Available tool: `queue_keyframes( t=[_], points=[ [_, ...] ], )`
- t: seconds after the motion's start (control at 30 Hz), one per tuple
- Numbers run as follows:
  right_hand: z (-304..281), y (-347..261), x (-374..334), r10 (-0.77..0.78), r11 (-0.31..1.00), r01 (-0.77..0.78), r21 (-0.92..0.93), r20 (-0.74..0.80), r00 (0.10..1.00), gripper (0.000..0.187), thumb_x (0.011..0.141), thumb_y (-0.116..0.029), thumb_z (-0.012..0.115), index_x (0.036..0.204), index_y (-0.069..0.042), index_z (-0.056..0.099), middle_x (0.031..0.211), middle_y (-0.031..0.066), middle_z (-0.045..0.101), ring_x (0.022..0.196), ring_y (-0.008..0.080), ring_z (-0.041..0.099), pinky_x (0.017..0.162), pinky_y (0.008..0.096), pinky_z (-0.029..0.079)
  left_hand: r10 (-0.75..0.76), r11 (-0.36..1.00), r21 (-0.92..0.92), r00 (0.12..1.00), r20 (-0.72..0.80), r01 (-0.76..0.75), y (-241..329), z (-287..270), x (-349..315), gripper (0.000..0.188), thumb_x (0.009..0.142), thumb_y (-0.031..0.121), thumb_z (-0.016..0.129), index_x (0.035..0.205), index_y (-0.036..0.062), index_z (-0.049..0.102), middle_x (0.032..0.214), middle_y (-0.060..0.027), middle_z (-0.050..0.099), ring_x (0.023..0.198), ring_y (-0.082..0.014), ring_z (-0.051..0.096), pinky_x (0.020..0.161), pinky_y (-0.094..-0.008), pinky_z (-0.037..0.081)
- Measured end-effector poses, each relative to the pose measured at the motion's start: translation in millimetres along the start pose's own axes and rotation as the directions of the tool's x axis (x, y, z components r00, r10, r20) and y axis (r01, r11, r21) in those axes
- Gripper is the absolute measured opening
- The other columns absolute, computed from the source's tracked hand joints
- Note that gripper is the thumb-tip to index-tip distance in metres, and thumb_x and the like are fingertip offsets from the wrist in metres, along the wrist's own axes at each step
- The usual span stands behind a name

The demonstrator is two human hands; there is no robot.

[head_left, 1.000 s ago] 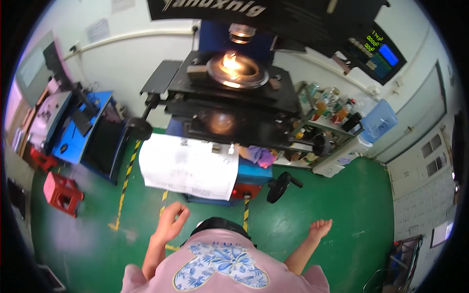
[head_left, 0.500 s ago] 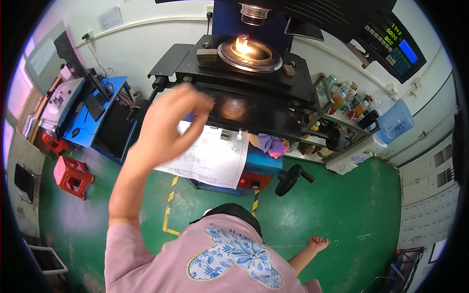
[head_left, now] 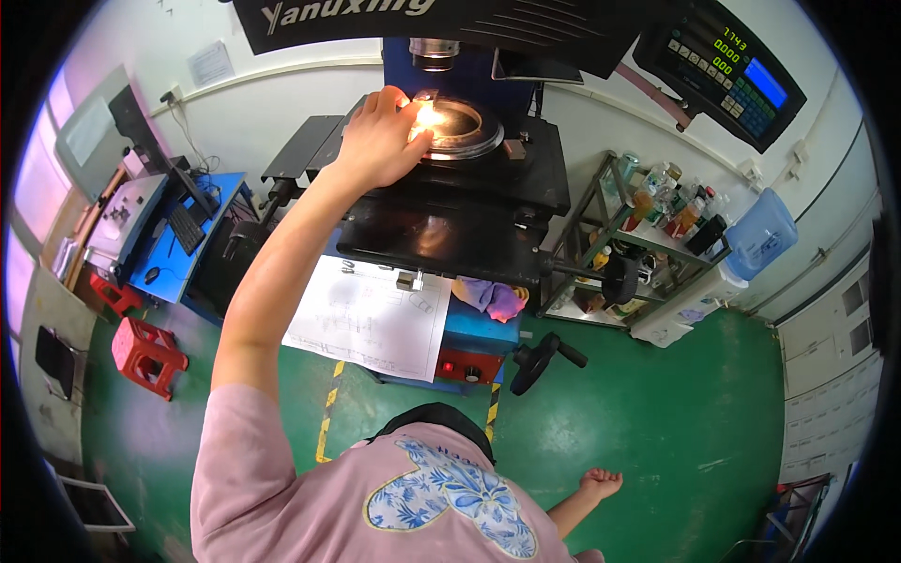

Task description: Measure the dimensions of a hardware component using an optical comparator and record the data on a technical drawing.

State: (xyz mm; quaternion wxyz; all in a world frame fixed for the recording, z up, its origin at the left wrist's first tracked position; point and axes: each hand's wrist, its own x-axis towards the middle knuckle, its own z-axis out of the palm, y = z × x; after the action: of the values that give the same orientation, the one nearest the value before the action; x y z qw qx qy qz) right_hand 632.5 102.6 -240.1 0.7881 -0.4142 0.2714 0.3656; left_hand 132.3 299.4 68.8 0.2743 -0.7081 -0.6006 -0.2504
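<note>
My left hand [head_left: 383, 141] reaches over the round glass stage [head_left: 488, 141] of a black optical measuring machine. Its fingers and thumb are curved but apart, around the left side of a small, brightly lit clear-looking piece [head_left: 427, 98]. Glare blurs the fingertips, so contact with the piece is hard to judge. Above hangs the lens [head_left: 435, 54]. My right hand [head_left: 602, 483] is low on the right, away from the machine, with its fingers curled in and nothing seen in them.
Below the stage lie a drawing sheet [head_left: 366, 324], a small metal block [head_left: 409, 281] and a purple-pink cloth [head_left: 493, 298]. A handwheel [head_left: 540, 366] sticks out at the front. On the right are a digital readout [head_left: 723, 75] and a bottle shelf [head_left: 648, 230]; a red stool [head_left: 148, 357] is left.
My left hand has moved up and forward from in front of the machine to the lit piece on the stage. The view has shifted slightly. My right hand stays low with curled fingers.
</note>
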Motion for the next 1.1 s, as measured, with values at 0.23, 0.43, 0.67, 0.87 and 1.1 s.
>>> queue_keyframes(
  t=[0.23, 0.43, 0.67, 0.87, 1.1],
  points=[
    [7.6, 0.1, 12.3, -0.006, 1.000, 0.006, -0.011, 0.028, 1.000, 0.033, 0.078, -0.031, 0.040, 0.051, -0.019, 0.025, 0.039, -0.0055, 0.021, 0.032, 0.0074, 0.019, 0.030, 0.0190, 0.019, 0.003, 1.000, 0.003, 0.999, -0.046, -0.002, 3.7, 1.8, 5.3, 0.030, 0.073, 0.028, 0.048, 0.091, 0.0039, 0.049, 0.100, -0.0153, 0.039, 0.091, -0.0308, 0.041, 0.076, -0.0390, 0.037],
    [11.7, -2.7, 8.1, -0.037, 0.998, 0.038, -0.046, 0.027, 0.999, 0.033, 0.078, -0.032, 0.039, 0.050, -0.018, 0.027, 0.038, -0.0056, 0.022, 0.031, 0.0073, 0.020, 0.030, 0.0190, 0.020, -0.039, 0.999, -0.036, 0.995, -0.095, 0.035, 0.3, -3.0, 1.1, 0.023, 0.068, 0.022, 0.052, 0.082, 0.0032, 0.053, 0.087, -0.0116, 0.045, 0.083, -0.0272, 0.046, 0.069, -0.0363, 0.039],
    [5.7, 0.6, 21.7, 0.000, 0.999, 0.002, -0.047, 0.051, 0.999, 0.032, 0.078, -0.030, 0.040, 0.052, -0.018, 0.025, 0.040, -0.0054, 0.022, 0.033, 0.0081, 0.020, 0.031, 0.0201, 0.020, -0.039, 0.977, -0.211, 0.999, -0.010, 0.037, -12.8, -5.2, 1.7, 0.012, 0.066, 0.014, 0.056, 0.075, 0.0069, 0.056, 0.076, -0.0095, 0.049, 0.076, -0.0264, 0.049, 0.067, -0.0334, 0.040],
    [13.0, 7.3, 13.7, 0.076, 0.991, -0.067, -0.119, 0.077, 0.994, 0.033, 0.079, -0.030, 0.038, 0.051, -0.017, 0.025, 0.039, -0.0053, 0.022, 0.033, 0.0086, 0.021, 0.033, 0.0206, 0.023, -0.067, 0.927, -0.375, 0.984, -0.165, 0.000, 9.4, -58.8, -21.0, 0.010, 0.070, 0.008, 0.054, 0.079, 0.0018, 0.053, 0.074, -0.0082, 0.051, 0.071, -0.0203, 0.051, 0.062, -0.0276, 0.039],
    [17.5, 7.5, 14.5, 0.058, 0.980, -0.048, -0.192, 0.044, 0.997, 0.033, 0.079, -0.031, 0.038, 0.051, -0.018, 0.027, 0.039, -0.0053, 0.024, 0.033, 0.0085, 0.024, 0.033, 0.0201, 0.025, -0.398, 0.829, -0.457, 0.914, -0.077, 0.322, 45.6, -87.5, -176.0, 0.014, 0.059, -0.006, 0.058, 0.071, 0.0005, 0.055, 0.068, -0.0091, 0.054, 0.064, -0.0205, 0.053, 0.056, -0.0277, 0.041]
  ],
)
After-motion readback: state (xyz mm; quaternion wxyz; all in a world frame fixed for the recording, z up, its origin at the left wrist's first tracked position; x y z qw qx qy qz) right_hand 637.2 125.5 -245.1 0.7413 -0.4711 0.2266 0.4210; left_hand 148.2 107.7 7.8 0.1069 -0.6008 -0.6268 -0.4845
